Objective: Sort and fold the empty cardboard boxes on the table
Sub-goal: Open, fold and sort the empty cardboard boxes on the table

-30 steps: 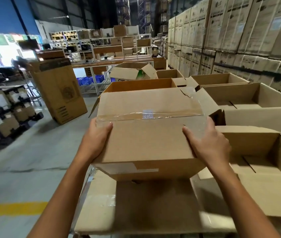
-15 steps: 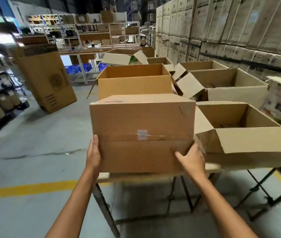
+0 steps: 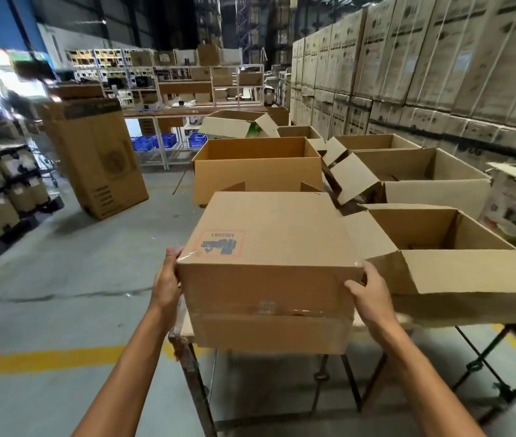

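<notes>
Matt cardboard box (image 3: 269, 247), glossy tape (image 3: 269, 307)

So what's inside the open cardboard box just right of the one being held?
The open brown cardboard box shows bare inner walls and a small dark scrap; its front flap hides most of the floor.

table (image 3: 187, 332): metal legs, worn near-left corner | on it: closed box (image 3: 269, 247) at near edge | open box (image 3: 439, 247) just right, touching | more open boxes (image 3: 256, 171) behind
</notes>
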Demonstrator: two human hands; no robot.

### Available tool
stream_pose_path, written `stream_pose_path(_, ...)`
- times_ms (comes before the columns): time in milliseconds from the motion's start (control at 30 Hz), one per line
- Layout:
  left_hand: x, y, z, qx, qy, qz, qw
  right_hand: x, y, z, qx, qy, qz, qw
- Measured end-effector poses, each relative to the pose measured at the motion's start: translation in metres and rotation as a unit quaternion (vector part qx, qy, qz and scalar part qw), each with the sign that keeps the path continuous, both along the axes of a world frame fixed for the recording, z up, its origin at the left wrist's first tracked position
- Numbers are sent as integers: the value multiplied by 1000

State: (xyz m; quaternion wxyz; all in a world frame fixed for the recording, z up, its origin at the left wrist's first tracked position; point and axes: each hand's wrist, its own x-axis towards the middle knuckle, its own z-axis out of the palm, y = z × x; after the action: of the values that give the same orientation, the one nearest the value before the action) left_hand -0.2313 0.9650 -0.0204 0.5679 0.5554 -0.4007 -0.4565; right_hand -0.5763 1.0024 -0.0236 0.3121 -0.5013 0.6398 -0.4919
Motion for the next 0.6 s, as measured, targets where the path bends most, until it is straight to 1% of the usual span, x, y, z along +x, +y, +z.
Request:
stream_pose_path(67,5,-17,20,-23,-62,-5,998,-3,-7,27,-39,-12,11,999)
stream_pose_path(133,9,-39,37,-33,-133,-14,990,-6,-21,48,-56,7,16,998)
stream_pose_path(233,6,-71,61,-32,-208,-24,977,-3,-52,75,-57,82,-3,995)
stream_pose_path(300,-3,-93,76,-34,-250,-42,967,3,-74,88,-52,112,-2,992)
stream_pose_path(467,-27,-168,93,-27,-343,-76,936,13,-138,99,-56,172,25,983)
stream_pose_path(600,-41,-239,92,-12,-423,-46,905,12,-200,93,-30,218,29,975)
